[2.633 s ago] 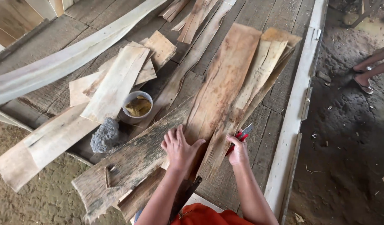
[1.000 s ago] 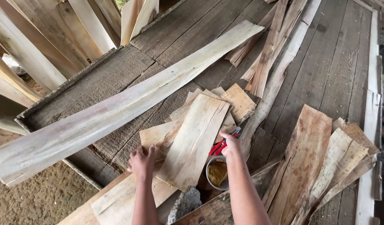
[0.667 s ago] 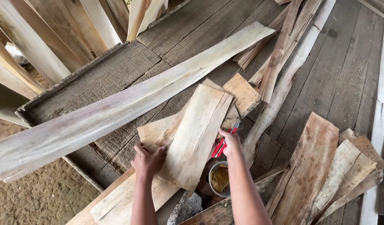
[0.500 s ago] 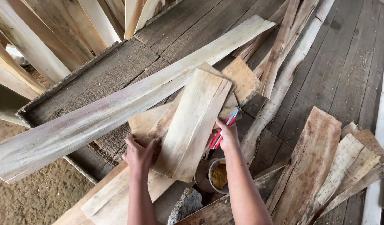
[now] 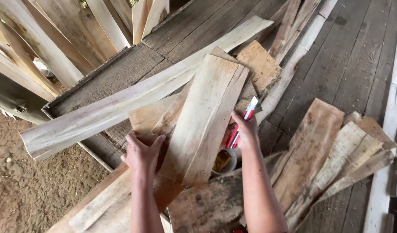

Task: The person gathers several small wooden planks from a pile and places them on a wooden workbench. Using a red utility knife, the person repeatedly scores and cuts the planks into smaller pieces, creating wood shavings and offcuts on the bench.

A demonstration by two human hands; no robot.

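Both hands are on a short pale wooden board (image 5: 205,118) that lies tilted across a heap of offcuts. The left hand (image 5: 141,152) rests with fingers spread on the board's lower left edge and on the flat brown plank (image 5: 153,118) just beneath it; it presses rather than grips. The right hand (image 5: 246,131) touches the board's right edge while its fingers are closed around a red and white utility knife (image 5: 241,125), whose tip points up and away from the wrist.

Just below the right hand, half hidden under the board, sits a small round container (image 5: 224,160) with yellowish contents. Beyond both hands, a long pale plank (image 5: 134,97) runs slantwise from the far right down to the left, passing under the top end of the held board. A square brown offcut (image 5: 261,64) lies just past the right hand's fingertips.

To the right of the right arm, several rough-edged slabs (image 5: 332,155) fan out over the dark plank floor (image 5: 353,56). Near the left arm, more weathered boards (image 5: 103,203) lie beside bare sandy ground (image 5: 30,190). Beyond the left hand, upright pale planks (image 5: 56,43) lean together.
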